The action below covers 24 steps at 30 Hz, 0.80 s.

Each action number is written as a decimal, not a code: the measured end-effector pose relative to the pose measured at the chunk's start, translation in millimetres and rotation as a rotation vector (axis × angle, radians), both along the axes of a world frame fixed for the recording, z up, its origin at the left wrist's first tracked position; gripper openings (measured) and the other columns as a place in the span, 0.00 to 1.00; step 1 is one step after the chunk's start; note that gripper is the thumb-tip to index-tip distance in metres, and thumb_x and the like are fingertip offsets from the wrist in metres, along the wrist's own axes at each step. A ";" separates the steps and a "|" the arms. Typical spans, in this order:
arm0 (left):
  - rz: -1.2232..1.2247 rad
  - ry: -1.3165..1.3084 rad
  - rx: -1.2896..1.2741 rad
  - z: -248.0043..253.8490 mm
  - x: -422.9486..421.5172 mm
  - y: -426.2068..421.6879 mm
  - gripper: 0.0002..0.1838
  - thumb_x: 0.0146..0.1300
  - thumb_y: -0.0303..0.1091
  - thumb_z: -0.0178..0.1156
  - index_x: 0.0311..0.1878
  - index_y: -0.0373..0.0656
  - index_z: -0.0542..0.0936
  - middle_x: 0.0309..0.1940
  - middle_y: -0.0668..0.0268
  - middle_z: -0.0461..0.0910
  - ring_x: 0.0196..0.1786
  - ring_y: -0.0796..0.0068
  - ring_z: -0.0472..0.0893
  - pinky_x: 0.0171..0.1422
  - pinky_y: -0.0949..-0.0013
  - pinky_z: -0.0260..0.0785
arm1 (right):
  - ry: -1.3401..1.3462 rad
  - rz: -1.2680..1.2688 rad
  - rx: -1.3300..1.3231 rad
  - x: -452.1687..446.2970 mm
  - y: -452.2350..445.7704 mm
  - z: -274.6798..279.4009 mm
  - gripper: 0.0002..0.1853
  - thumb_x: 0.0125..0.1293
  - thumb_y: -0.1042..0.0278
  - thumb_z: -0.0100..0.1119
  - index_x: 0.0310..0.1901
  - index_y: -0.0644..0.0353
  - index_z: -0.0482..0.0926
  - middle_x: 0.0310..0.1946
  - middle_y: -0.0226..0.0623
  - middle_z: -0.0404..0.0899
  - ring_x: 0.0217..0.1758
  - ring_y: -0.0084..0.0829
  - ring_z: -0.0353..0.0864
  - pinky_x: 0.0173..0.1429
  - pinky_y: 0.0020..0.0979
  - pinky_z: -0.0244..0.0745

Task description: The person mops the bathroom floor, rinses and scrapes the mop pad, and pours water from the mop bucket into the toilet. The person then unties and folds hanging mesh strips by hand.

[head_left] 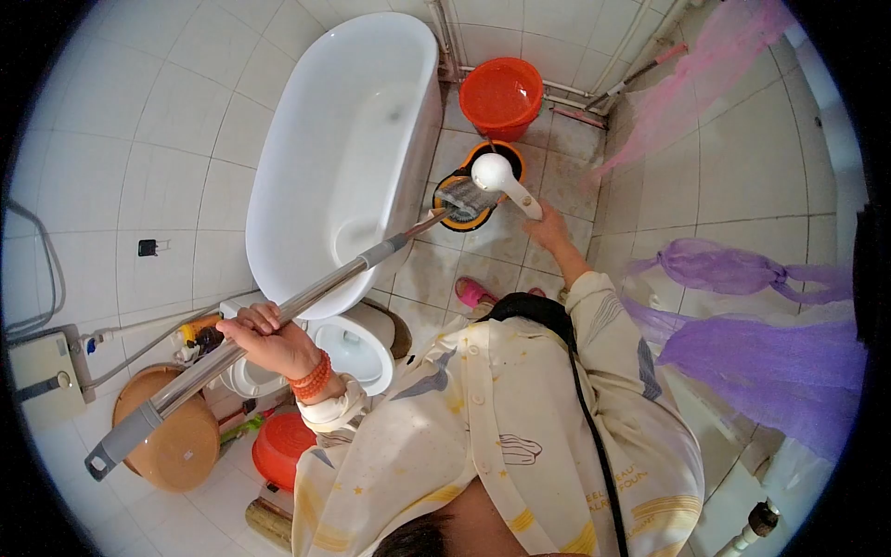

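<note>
My left hand (274, 345), with red beads at the wrist, is wrapped round the metal pole of a mop (320, 283). The pole slants from the lower left up to a grey mop head (467, 197) over a black and orange mop bucket (509, 158) on the floor. In my right hand (548, 228) is the handle of a white shower head (493, 173), held above the bucket beside the mop head. Whether water comes out of it cannot be made out.
A white bathtub (343, 139) stands left of the bucket, a red bucket (501, 93) behind it. A toilet (351, 353), brown basin (172, 436) and red basin (281, 450) are at the lower left. Purple cloth (761, 371) hangs at the right.
</note>
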<state>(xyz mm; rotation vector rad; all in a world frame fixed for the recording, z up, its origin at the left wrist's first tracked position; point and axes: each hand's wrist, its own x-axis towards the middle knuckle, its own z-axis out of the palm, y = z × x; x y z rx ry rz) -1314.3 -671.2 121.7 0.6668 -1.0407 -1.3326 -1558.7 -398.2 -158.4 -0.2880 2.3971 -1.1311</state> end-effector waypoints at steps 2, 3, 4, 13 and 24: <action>0.001 0.001 -0.002 -1.3 2.0 -1.7 0.24 0.66 0.51 0.49 0.19 0.51 0.55 0.12 0.76 0.53 0.16 0.85 0.52 0.23 0.79 0.47 | 0.140 -0.071 0.158 1.5 1.9 6.2 0.24 0.51 0.67 0.57 0.52 0.59 0.71 0.41 0.47 0.78 0.47 0.44 0.77 0.50 0.38 0.70; -0.001 0.002 -0.004 -1.8 2.8 -2.1 0.24 0.66 0.51 0.49 0.19 0.51 0.55 0.12 0.76 0.53 0.16 0.85 0.52 0.23 0.79 0.47 | 0.139 -0.068 0.159 0.5 2.7 2.3 0.24 0.51 0.67 0.57 0.52 0.59 0.71 0.41 0.47 0.78 0.47 0.44 0.77 0.50 0.38 0.70; 0.001 0.001 -0.003 -1.6 3.0 -2.1 0.24 0.66 0.51 0.49 0.19 0.51 0.55 0.12 0.76 0.53 0.16 0.85 0.52 0.23 0.79 0.47 | 0.153 -0.088 0.102 -1.8 4.6 -5.9 0.23 0.51 0.67 0.57 0.52 0.60 0.72 0.41 0.47 0.78 0.46 0.45 0.77 0.50 0.39 0.70; 0.001 0.013 -0.005 -5.0 4.4 -4.7 0.24 0.66 0.50 0.49 0.18 0.51 0.56 0.12 0.76 0.53 0.16 0.85 0.52 0.22 0.79 0.47 | 0.103 -0.082 -0.037 -18.4 8.9 -24.9 0.26 0.50 0.66 0.59 0.54 0.57 0.71 0.45 0.49 0.77 0.50 0.47 0.76 0.52 0.41 0.70; 0.020 -0.001 0.016 -2.7 2.4 -4.6 0.24 0.67 0.50 0.48 0.19 0.51 0.56 0.12 0.76 0.53 0.16 0.85 0.52 0.23 0.79 0.47 | 0.106 -0.204 -0.130 -20.0 -7.0 -32.4 0.25 0.49 0.67 0.59 0.52 0.60 0.72 0.43 0.45 0.77 0.46 0.38 0.77 0.50 0.34 0.70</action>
